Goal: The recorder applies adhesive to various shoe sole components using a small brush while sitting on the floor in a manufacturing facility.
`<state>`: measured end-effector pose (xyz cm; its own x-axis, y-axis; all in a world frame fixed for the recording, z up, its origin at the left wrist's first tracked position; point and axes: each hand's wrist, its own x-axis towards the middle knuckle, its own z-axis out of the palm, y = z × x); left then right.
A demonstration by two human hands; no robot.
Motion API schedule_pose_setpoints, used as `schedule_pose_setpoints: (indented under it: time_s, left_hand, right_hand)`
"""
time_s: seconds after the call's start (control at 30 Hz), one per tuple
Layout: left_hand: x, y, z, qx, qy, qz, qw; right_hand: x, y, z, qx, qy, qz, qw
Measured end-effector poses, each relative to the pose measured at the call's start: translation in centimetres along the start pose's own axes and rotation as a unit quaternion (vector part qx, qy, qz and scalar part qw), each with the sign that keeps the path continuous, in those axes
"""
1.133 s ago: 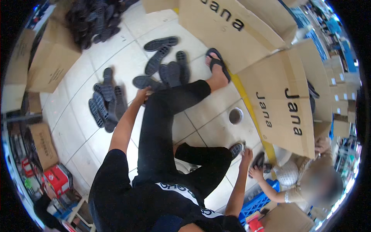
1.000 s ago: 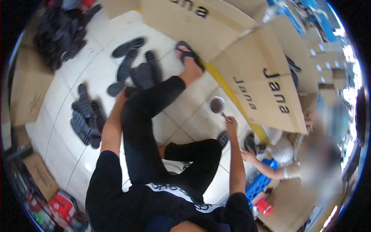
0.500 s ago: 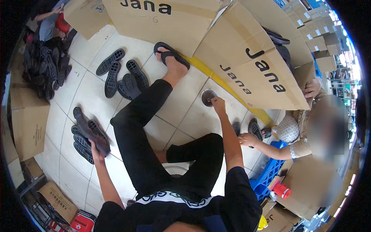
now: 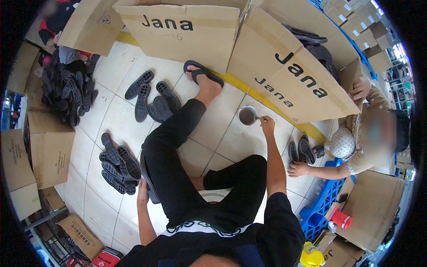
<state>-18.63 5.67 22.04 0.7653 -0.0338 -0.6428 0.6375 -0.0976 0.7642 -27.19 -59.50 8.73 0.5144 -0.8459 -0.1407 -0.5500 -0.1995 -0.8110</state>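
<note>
Your right hand (image 4: 267, 125) is just right of the cup (image 4: 243, 116), fingers closed on a thin stick (image 4: 257, 118) whose other end reaches the cup's rim; whether its tip meets what is inside, you can't tell from here. Your left hand (image 4: 142, 191), left of the cup and nearer you, has its fingers closed on the edge of a dark sole (image 4: 151, 187), tilted alongside your leg (image 4: 164, 178). The leg hides part of it, so contact there is unsure; perhaps the sole is kept close for steadiness. The cup likely stands on the floor where it does to suit your right arm's reach. The sole pile (image 4: 120, 164), farther left of the cup, seems placed for your left arm; a looser sole group (image 4: 155, 102) lies left of the cup too, nearer than that pile. Right of the cup and closer to you, a co-worker's hand (image 4: 299, 169) rests near a sole pair (image 4: 306, 149). Materials: soles dark, rubber-looking, long and rounded at the ends, many with gridded hollows showing; cup round, pale-rimmed, brown inside; floor of pale, faintly glossy square tiles; the big box (image 4: 307, 89) right of and beyond the cup is creased brown cardboard.
</note>
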Motion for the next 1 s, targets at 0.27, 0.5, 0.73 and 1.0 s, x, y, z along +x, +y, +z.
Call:
schedule_pose_setpoints:
  time_s: [0.27, 0.5, 0.73, 1.0]
  left_hand:
    - [0.3, 0.1, 1.7, 0.092, -0.147, -0.085, 0.981]
    - [-2.8, 1.2, 1.4, -0.019, -0.068, -0.034, 0.997]
    - [-8.1, 8.8, 2.0, -0.056, -0.073, 0.163, 0.982]
    - [-12.2, 15.0, 12.0, -0.225, -0.325, 0.115, 0.911]
  right_hand:
    - [0.3, 4.6, -3.3, 0.011, 0.086, -0.035, 0.996]
    - [-2.3, -7.4, -2.8, 0.094, 0.221, -0.288, 0.927]
    - [-2.9, -5.1, 1.3, 0.403, 0.169, -0.028, 0.899]
    - [-24.4, -25.7, -5.9, 0.653, -0.272, 0.145, 0.691]
